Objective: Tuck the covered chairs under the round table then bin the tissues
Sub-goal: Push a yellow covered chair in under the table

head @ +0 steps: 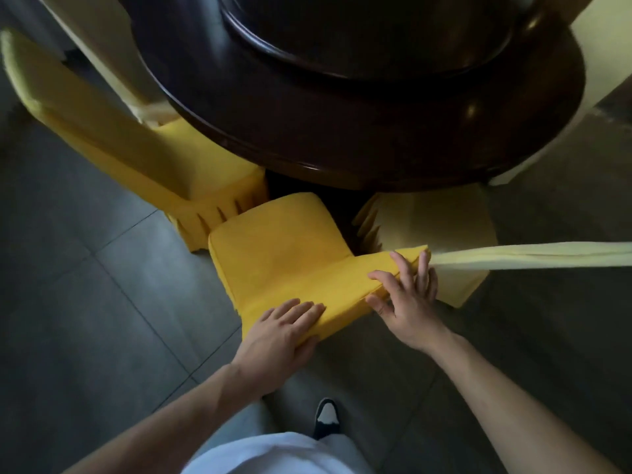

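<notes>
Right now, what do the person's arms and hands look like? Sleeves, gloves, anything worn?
Both forearms are bare to the frame's edge, no sleeves showing. Left hand and right hand are bare: no gloves, and no rings, watch or wristbands that I can see.

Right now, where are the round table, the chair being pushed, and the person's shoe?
Round table (376, 142), head view: on its dark wooden rim.
Yellow covered chair (273, 241), head view: on the seat.
Shoe (327, 417), head view: on its toe, on the tiled floor.
</notes>
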